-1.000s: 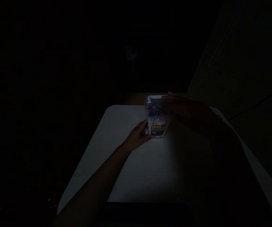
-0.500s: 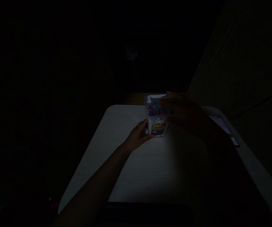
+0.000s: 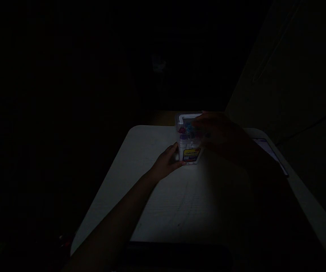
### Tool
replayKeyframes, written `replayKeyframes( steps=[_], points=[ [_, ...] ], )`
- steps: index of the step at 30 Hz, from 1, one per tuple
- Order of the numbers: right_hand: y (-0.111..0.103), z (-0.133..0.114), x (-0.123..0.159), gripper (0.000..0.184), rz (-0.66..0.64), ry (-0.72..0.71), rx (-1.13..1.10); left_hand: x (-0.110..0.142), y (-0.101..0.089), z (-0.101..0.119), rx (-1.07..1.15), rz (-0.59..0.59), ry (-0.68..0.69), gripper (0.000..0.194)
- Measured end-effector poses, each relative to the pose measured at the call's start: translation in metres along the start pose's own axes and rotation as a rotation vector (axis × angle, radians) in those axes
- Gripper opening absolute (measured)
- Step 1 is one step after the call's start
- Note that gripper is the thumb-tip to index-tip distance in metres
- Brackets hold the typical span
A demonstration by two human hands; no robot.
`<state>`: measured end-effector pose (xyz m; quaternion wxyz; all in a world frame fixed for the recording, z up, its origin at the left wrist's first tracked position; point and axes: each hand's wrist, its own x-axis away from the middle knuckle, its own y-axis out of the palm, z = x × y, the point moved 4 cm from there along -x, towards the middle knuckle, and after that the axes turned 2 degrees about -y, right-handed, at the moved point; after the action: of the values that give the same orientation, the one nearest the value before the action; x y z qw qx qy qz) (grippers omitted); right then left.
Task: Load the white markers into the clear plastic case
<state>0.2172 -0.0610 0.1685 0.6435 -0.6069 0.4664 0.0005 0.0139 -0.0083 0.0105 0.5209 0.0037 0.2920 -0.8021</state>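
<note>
A clear plastic marker box (image 3: 181,153) with a white handle and a yellow-and-dark label stands upright on the white table (image 3: 151,211). Through its sides I see several coloured caps, pink, purple and blue. My left hand (image 3: 165,162) grips the lower left side of the box, thumb at the front near the label. My right hand (image 3: 216,130), deep in shadow, reaches over the right side and top of the box. Its fingers rest at or just over the lid; the darkness hides whether they press on it.
A phone (image 3: 270,153) with a lit screen lies at the table's right edge. The wall (image 3: 299,94) runs close along the right, with a cable on it. A dark edge (image 3: 177,253) crosses the near side. The room is very dark.
The box has shifted very slightly to the right in view, with both hands staying at it. My right hand's fingers have come a little closer over the lid.
</note>
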Motion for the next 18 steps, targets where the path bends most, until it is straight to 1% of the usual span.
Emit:
replayKeyframes(
  steps=[4,7,12,18],
  points=[
    [0.011,-0.007,-0.002,0.057,0.098,0.013,0.172,-0.001,0.0,0.002,0.008,0.002,0.001,0.083],
    [0.015,-0.012,-0.003,0.06,0.105,0.062,0.264,-0.002,0.0,0.004,0.019,-0.022,0.0,0.083],
    [0.011,-0.019,-0.005,0.061,0.083,0.109,0.316,-0.002,0.0,0.009,0.032,-0.033,-0.019,0.081],
    [0.011,-0.02,-0.006,0.06,0.127,0.094,0.348,-0.003,0.0,0.013,0.032,-0.049,-0.019,0.084]
  ],
)
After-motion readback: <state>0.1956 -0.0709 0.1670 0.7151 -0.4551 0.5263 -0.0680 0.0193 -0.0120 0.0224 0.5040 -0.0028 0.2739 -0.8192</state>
